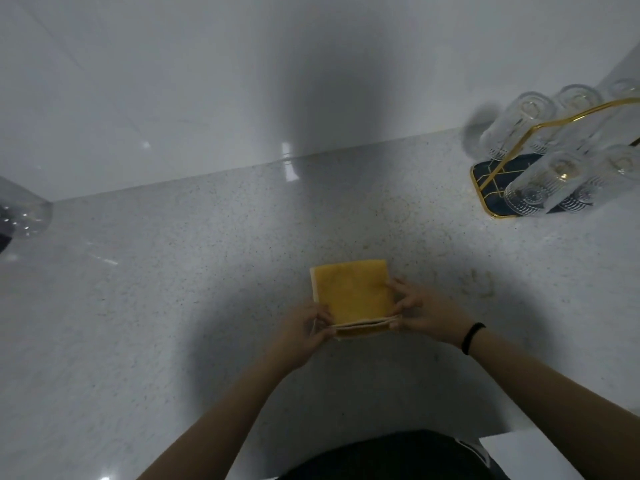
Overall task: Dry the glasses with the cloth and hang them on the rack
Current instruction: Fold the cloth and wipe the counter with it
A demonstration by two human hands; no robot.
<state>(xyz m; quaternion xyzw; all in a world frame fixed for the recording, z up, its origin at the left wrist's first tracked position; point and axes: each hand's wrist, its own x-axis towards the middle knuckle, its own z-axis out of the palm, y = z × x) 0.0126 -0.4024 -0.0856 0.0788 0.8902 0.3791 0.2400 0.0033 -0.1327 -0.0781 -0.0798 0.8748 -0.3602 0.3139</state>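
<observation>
Head view. We find a yellow cloth [353,294], folded into a neat square of several layers, lying flat on the speckled tabletop [173,289] directly in front of the person. The left hand [304,336] pinches the near left corner of the fold, fingers curled onto the layered edge; the right hand [420,311] pinches the near right corner, with other fingers resting along the cloth's right side. We judge this two-corner hold serves to square the layers so the cloth lies tidy. A black band [472,337] sits on the right wrist.

At the far right stands the gold-wire rack [554,124] on its dark tray [491,181]. Ribbed glasses [543,183] hang on it mouth-down and tilted, presumably so that water drains off; at least five are visible, the frame edge cutting the rest. No glass is on the tabletop near the hands. We judge the task essentially complete, with only the cloth being put away.

At the left edge, a clear plastic bottle [24,213] is partly visible.
</observation>
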